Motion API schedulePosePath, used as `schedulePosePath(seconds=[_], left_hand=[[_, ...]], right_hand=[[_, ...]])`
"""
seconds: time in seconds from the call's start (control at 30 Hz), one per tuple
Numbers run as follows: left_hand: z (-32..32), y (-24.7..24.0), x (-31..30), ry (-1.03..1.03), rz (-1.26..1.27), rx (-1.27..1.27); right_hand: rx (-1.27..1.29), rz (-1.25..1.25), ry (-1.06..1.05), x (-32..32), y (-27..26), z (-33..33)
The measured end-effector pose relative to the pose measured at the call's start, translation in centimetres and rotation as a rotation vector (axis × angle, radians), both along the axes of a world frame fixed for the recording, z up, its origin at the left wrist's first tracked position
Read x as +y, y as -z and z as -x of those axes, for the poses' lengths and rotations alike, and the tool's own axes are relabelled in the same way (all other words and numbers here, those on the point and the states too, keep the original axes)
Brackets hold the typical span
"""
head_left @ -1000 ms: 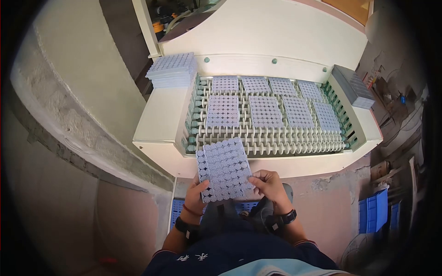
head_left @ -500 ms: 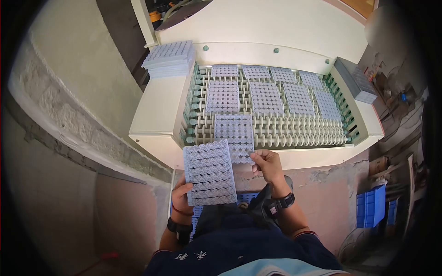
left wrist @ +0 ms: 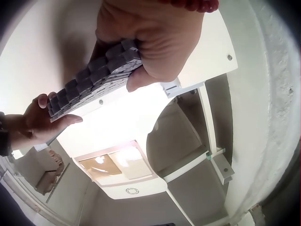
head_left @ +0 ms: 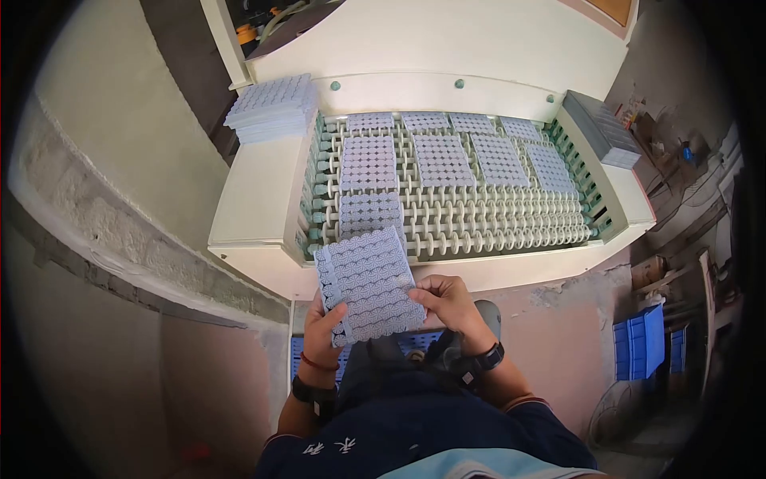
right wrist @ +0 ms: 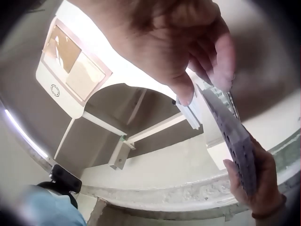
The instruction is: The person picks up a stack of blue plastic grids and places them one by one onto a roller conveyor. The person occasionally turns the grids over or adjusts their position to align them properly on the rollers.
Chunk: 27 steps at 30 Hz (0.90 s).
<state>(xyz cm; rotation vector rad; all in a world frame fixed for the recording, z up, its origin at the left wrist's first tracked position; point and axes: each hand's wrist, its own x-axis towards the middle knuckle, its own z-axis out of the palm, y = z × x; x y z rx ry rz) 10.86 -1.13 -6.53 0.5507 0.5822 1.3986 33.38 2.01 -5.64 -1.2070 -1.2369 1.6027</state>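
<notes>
Both hands hold a stack of pale blue-grey panels (head_left: 369, 283), each made of joined small discs with scalloped edges. My left hand (head_left: 321, 329) grips the stack's lower left, thumb on top and fingers beneath. My right hand (head_left: 453, 303) pinches its right edge, thumb on the upper face. Seen from the left wrist, the stack (left wrist: 91, 77) shows several layers edge-on. Just beyond it, a single panel (head_left: 370, 211) lies at the near left of the roller conveyor (head_left: 495, 219), its near end hidden by the stack.
Two rows of like panels (head_left: 444, 160) lie farther back on the rollers. A tall pile of panels (head_left: 273, 108) stands on the machine's left ledge, and a grey stack (head_left: 600, 128) on the right one. A wall (head_left: 120, 199) runs close on the left; blue bins (head_left: 638, 343) stand at right.
One panel has gone from the stack onto the near left rollers and left the right hand. The right hand has come back to the stack's edge. Panels on the rollers have shifted slightly away.
</notes>
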Motion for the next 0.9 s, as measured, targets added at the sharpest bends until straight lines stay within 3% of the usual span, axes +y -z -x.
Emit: schedulePosePath(seconds=[0.17,0.33,0.53,0.9], left_hand=[[-0.6,-0.8,0.3,-0.024,0.027,0.028],[0.1,-0.1,-0.2,0.0,0.06,-0.045],[0.8,0.3,-0.8,-0.036,0.044,-0.006],[-0.1,-0.3,-0.9,0.024,-0.029,-0.086]], right_hand=[[-0.024,-0.107,0.278,3.3,0.6,-5.1],[-0.625,-0.218,0.412,5.8,-0.5,-11.1],[-0.935,-0.358,0.621,5.8,-0.6,-19.4],[-1.044,-0.298,0.823,5.0,-2.3,-33.0]])
